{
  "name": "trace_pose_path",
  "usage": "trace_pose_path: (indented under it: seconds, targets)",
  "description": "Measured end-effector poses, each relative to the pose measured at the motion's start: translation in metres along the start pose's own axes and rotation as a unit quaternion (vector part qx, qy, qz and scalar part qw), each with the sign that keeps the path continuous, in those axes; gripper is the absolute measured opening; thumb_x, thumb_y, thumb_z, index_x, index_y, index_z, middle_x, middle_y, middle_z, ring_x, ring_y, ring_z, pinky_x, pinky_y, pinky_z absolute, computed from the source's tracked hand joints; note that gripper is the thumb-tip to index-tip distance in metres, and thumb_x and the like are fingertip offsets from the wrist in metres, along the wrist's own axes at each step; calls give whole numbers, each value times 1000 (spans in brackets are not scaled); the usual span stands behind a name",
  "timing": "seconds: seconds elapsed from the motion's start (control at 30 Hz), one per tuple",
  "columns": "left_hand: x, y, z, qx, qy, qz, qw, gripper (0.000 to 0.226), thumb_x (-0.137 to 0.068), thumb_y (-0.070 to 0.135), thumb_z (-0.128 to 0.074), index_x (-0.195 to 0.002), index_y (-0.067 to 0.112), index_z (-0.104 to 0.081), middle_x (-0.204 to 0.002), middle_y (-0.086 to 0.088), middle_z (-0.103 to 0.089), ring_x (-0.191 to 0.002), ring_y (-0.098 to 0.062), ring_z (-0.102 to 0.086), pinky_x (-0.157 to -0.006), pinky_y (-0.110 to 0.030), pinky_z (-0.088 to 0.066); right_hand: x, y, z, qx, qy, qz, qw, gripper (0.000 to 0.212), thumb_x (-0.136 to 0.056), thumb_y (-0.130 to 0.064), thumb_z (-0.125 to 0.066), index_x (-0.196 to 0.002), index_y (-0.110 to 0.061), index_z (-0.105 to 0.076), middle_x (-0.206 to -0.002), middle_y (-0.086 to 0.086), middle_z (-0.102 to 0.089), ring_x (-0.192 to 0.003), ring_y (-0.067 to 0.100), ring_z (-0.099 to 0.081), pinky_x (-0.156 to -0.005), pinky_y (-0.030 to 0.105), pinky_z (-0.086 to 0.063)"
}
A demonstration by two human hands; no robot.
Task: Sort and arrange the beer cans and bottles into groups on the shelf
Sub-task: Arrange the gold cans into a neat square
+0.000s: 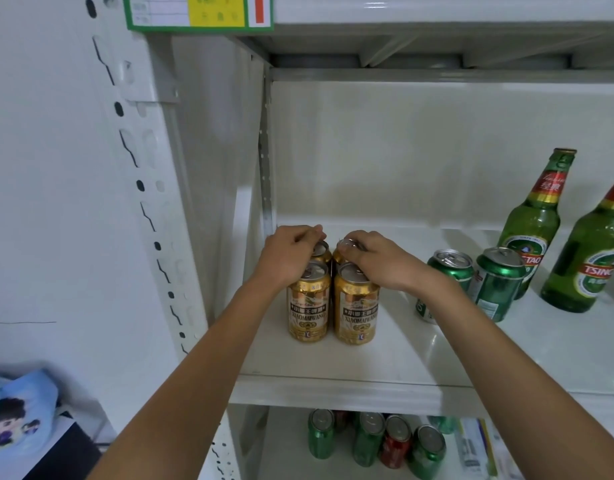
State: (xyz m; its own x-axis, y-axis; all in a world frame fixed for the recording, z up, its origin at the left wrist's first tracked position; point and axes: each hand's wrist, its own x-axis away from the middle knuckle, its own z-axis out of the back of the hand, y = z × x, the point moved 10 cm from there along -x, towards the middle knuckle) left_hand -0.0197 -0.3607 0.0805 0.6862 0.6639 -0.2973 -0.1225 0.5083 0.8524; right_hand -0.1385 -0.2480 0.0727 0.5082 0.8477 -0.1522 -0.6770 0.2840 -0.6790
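Several gold beer cans stand in a tight block at the left end of the white shelf [333, 382]. The front pair are a left gold can [309, 308] and a right gold can [356, 311]. My left hand [287, 254] curls over the top of the back left can [320, 249]. My right hand [378, 259] grips the top of the back right can [343, 247]. Two green cans [451, 268] [496, 289] stand to the right, partly behind my right forearm. Two green Tsingtao bottles [534, 230] [589, 258] stand further right.
The shelf's perforated upright [139, 188] rises at the left. A lower shelf holds several green cans [321, 434] and a red can [397, 441]. A price label [198, 12] hangs on the shelf above. A blue printed bag [18, 407] lies at the lower left.
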Motion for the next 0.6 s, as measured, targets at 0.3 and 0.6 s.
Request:
trace_pose_path:
  seconds: [0.3, 0.6]
  targets:
    - [6, -1, 6, -40, 19, 38, 998, 40, -92, 58, -49, -101, 34, -80, -102, 11, -78, -102, -17, -70, -100, -45, -55, 7, -9, 2, 1, 15, 7, 1000, 33, -105, -44, -48, -109, -19, -69, -109, 5, -69, -104, 22, -66, -96, 47, -54]
    - [15, -15, 1, 128, 11, 123, 984, 51, -107, 56, -38, -134, 24, -67, -132, -3, -68, -116, -21, -66, -96, -35, -51, 29, -1, 5, -138, 104, -44, 984, 60, -104, -60, -35, -148, -23, -51, -149, 1, -56, -137, 21, -51, -110, 37, -40]
